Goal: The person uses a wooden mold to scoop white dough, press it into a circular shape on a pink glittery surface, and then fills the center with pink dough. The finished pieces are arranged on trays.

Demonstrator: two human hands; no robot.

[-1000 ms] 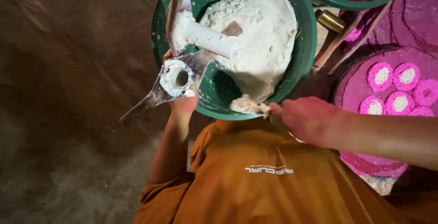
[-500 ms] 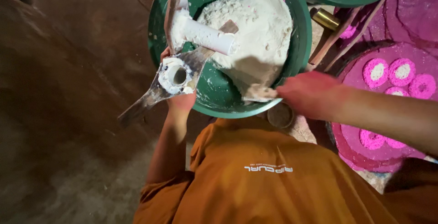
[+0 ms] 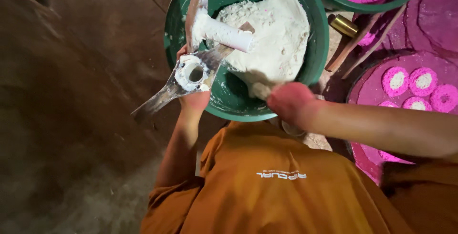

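The round green plastic basin (image 3: 317,48) holds a heap of white powdery paste (image 3: 274,33). At its near-left rim, the left hand (image 3: 193,98) has its fingers closed around a paste-caked metal mould with a ring opening (image 3: 193,74) and a white cylinder handle (image 3: 224,33) reaching over the heap. At the basin's near rim, the right hand (image 3: 288,103) digs into the paste; whether its fingers are curled cannot be told. Right of the basin, pink-and-white discs (image 3: 415,88) lie on a pink-dusted tray (image 3: 372,93).
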